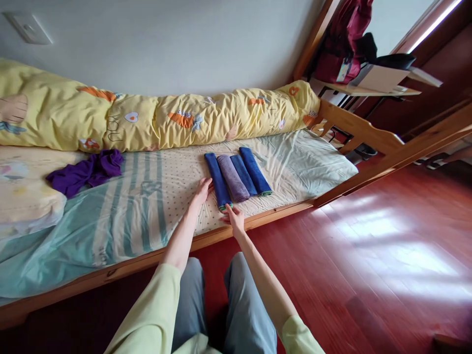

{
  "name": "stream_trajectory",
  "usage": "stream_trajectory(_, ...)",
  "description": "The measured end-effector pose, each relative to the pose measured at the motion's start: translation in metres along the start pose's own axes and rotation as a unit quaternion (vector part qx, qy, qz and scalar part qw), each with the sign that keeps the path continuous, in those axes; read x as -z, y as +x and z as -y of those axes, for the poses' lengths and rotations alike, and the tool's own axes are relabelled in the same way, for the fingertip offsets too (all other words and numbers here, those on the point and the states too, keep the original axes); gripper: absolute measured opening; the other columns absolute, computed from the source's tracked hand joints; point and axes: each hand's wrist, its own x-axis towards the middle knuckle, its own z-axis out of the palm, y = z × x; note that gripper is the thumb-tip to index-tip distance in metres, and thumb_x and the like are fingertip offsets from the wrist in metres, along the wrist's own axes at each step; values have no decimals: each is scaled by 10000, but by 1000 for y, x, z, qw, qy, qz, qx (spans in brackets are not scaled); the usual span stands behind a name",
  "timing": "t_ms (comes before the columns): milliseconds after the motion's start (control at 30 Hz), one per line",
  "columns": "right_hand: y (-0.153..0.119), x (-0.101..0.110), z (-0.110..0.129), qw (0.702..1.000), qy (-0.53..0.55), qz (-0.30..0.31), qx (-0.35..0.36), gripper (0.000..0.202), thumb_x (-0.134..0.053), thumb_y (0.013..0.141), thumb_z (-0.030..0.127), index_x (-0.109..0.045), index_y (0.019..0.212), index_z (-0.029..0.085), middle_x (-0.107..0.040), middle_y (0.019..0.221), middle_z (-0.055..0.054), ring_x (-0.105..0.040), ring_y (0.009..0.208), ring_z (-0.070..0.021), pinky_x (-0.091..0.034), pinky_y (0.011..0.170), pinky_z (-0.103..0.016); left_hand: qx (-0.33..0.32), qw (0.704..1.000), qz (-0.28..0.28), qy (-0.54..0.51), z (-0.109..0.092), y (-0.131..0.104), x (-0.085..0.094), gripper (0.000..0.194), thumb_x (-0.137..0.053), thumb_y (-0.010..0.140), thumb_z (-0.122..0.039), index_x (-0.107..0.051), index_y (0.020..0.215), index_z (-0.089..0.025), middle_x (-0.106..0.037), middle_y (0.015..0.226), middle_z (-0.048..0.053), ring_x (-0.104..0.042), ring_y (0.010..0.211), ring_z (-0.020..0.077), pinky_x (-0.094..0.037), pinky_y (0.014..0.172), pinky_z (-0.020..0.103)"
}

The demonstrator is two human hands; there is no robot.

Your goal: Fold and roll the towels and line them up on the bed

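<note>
Four rolled cloths lie side by side on the bed sheet (184, 191): a dark blue roll (218, 181) at the left, a greyish purple roll (233, 179), a blue roll (244, 175) and another dark blue roll (255, 171) at the right. My left hand (202, 191) is beside the leftmost roll, its fingers apart and nothing in them. At that roll's near end, my right hand (234, 217) touches the edge with its fingertips, fingers spread. Farther left, a crumpled purple cloth (86, 172) rests on the sheet.
A yellow patterned quilt (206, 118) runs along the wall behind the rolls. The wooden bed rail (273, 215) borders the near edge. A pale pillow (29, 191) lies at the left. Behind the bed's right end stands a shelf (368, 90) with a dark red bag (341, 54).
</note>
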Motion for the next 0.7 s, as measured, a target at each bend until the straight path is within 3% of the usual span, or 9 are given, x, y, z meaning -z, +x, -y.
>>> stream_trajectory(67,0,0,0,1000,-8,-8,3,411,-768,844,540,-601,813,166,-776,903,-81,-679,504,-124,-523,456,-194,8,1000,21,4,0,3,7,544,-729,863,-166,-522,1354,-273,-706,1070,29,-693,932,158,-568,912,330)
stream_trajectory(133,-1,-3,1,1000,-16,-16,2,436,-779,823,565,-589,810,173,-774,889,-71,-669,502,-118,-514,467,-192,17,998,57,11,-3,0,14,650,-723,854,-127,-479,1427,-313,-703,1088,18,-691,954,154,-567,940,340)
stream_trajectory(300,-8,-12,8,999,-40,-30,-8,452,-750,837,605,-590,813,183,-759,815,-54,-678,529,-137,-491,476,-201,53,990,130,5,-12,-20,30,476,-697,862,-106,-612,1312,-234,-683,1247,61,-682,1060,157,-498,1097,369)
stream_trajectory(500,-12,-17,16,996,-63,-46,-47,397,-731,884,558,-637,829,176,-764,855,-64,-703,582,-141,-501,511,-201,70,985,119,-100,-12,-33,44,511,-594,965,-144,-521,1454,-275,-642,1373,89,-674,1172,164,-442,1157,371)
stream_trajectory(700,-10,-11,24,994,-76,1,-75,300,-701,938,456,-637,873,170,-773,917,-68,-722,627,-128,-511,543,-184,116,981,116,-105,-20,-21,39,555,-552,996,-151,-449,1522,-297,-672,1289,80,-702,1059,157,-504,1072,348)
